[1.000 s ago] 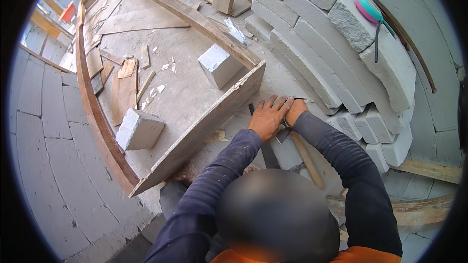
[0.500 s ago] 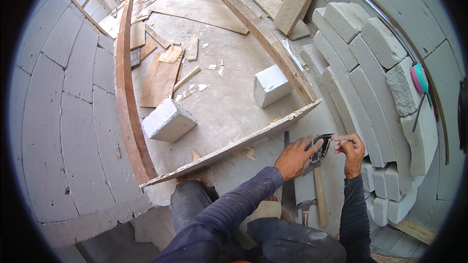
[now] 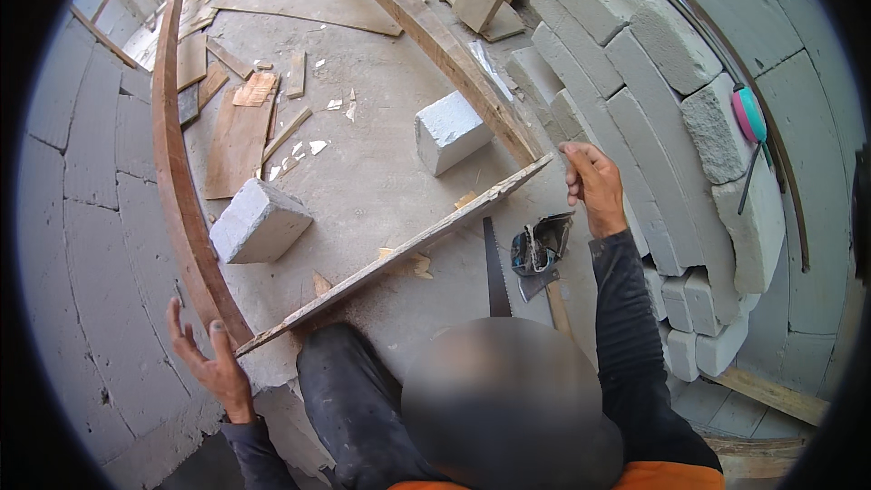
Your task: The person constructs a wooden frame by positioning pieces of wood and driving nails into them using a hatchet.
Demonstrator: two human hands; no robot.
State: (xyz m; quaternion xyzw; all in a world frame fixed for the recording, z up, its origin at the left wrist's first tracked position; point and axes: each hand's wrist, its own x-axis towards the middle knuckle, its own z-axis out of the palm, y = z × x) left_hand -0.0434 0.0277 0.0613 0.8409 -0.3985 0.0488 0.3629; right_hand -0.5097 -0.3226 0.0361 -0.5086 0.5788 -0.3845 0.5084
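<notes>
Left hand: my left hand (image 3: 210,358) is spread open, fingers splayed, the thumb side meeting the near end of the long plank (image 3: 399,254); nothing is closed in it.
Right hand: my right hand (image 3: 592,183) sits at the plank's far end, fingers loosely curled beside the tip; whether they truly pinch the wood I cannot tell.
Change: half a second ago both my hands were together down by the tools; now they are apart, one at each end of the plank.
Plank: thin, narrow, rough-sawn wood with a splintered edge, running on a slant between my two hands, over my dark trouser knee (image 3: 349,381).
Below the right hand: a handsaw (image 3: 494,268) with a toothed steel blade, a crumpled grey glove (image 3: 540,243), and a hatchet (image 3: 547,290) with a wooden handle, all lying close together.
Beyond the right hand: stacked pale aerated blocks (image 3: 653,100), chalky and chipped.
Beyond the plank: two loose block offcuts (image 3: 259,222) (image 3: 451,132) on the dusty concrete floor (image 3: 372,172).
Past the left hand: a curved brown board (image 3: 172,154), bent along the floor's edge.
</notes>
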